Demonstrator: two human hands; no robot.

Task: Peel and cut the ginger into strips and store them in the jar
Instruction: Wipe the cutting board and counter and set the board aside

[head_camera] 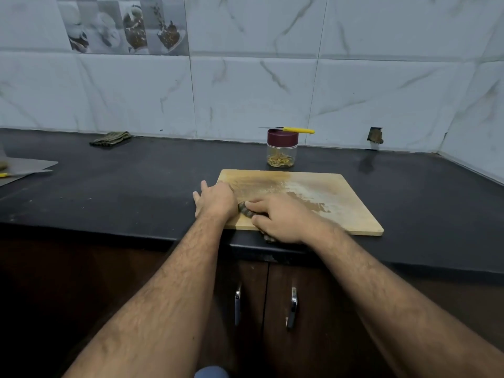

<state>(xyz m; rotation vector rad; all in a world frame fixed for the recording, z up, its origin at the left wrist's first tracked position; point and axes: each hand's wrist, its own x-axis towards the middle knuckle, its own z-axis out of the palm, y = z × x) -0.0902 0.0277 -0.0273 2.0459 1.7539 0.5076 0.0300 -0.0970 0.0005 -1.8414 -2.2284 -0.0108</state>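
Pressing a dark cloth (246, 210) to the near-left part of the cutting board (341, 211), your right hand (278, 221) has its fingers curled over the cloth, holding it. Your left hand (214, 200) rests at the board's left edge, fingers fairly straight, holding nothing. Jar (281, 151): behind the board on the black desk (122, 192), maroon lid on, ginger strips (280, 160) inside. Knife (289, 129): yellow handle, lying across the lid. Folded cloth (110, 138): far left, by the wall.
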